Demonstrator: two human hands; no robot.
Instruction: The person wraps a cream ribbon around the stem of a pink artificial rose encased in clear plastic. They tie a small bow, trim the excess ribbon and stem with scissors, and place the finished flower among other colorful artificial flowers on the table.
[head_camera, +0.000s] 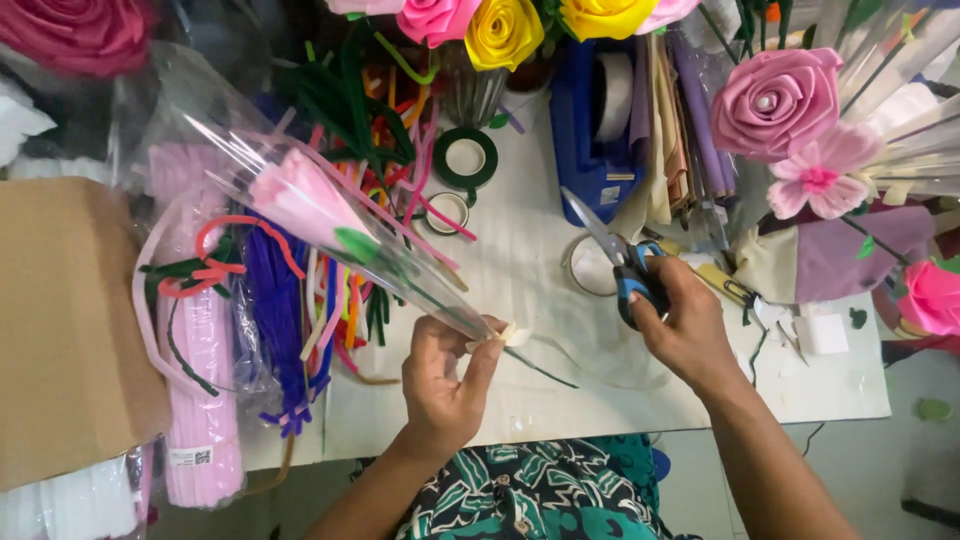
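Left hand (445, 375) pinches the clear cellophane cone holding a pink fabric flower (310, 205); right hand (680, 320), beside it, grips blue-handled scissors (615, 255). A loosened pinch could probably let the wrap unroll.

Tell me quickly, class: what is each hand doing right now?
Left hand: closed, pinching the narrow end of a clear cellophane cone around a pink flower.
Right hand: closed on blue-handled scissors.

- Desk (560, 400) near edge, centre: bare white strip, passable.
- Left edge: cardboard box (60, 320) and pipe cleaners (290, 300) obstruct.
- Far edge: tape rolls (465, 160), paper roses (775, 100) block.
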